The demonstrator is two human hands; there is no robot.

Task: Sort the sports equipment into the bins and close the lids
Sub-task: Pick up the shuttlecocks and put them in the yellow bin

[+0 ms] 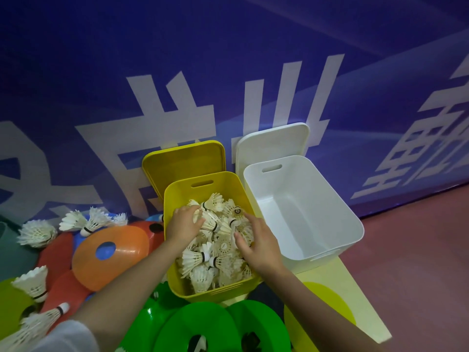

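A yellow bin [177, 278] stands in the middle, filled with white shuttlecocks [215, 250]. My left hand [184, 223] rests on the pile at its left side, fingers spread over the feathers. My right hand [258, 246] presses on the pile at the right, fingers apart. Whether either hand grips a shuttlecock is hidden. A white bin [327, 207] stands empty to the right. A yellow lid [182, 158] and a white lid [274, 141] lean against the wall behind the bins.
Loose shuttlecocks [83, 219] lie on flat cone markers at the left: orange [127, 252], red [58, 252], blue. Green markers [210, 323] lie in front of the yellow bin and a yellow-green marker [324, 308] at the right. A blue printed wall [228, 72] stands behind.
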